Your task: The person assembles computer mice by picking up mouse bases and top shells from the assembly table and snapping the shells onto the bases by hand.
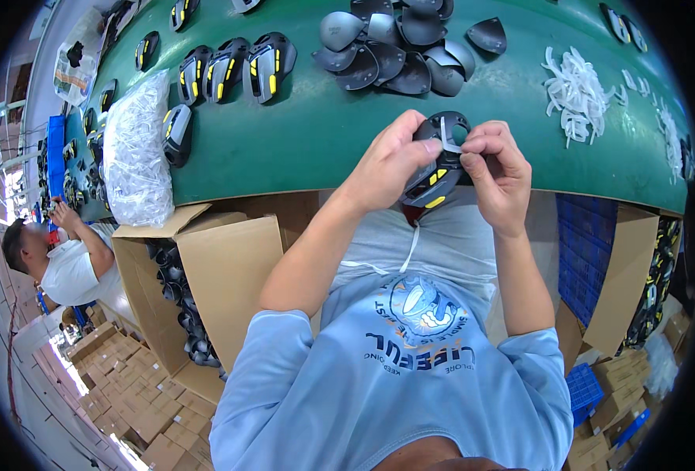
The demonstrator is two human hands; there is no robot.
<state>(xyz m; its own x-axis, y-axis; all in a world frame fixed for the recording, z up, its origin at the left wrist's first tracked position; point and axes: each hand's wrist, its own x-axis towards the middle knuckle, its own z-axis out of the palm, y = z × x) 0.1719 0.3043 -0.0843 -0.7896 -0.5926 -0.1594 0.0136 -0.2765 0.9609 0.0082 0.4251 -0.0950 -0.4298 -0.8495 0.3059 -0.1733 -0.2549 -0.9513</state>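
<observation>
At the table's near edge, my left hand (385, 163) grips a black plastic shell with yellow inserts (434, 185), its thumb lying across the upper part. A rounded opening shows at the shell's far end. Between thumb and fingers, my right hand (503, 174) pinches a thin curved white plastic strip (446, 136) that lies against the shell beside this opening. Whether the strip is fixed to the shell, I cannot tell. Beyond my hands lies a pile of dark curved plates (398, 51). To the right is a heap of similar white strips (575, 94).
Several black-and-yellow shells (226, 71) stand on the green table (300, 149) at left, near a clear bag of white pieces (138, 149). Below the edge are an open carton of dark plates (233, 282) and, at right, a blue crate (585, 243). A co-worker (72, 263) sits far left.
</observation>
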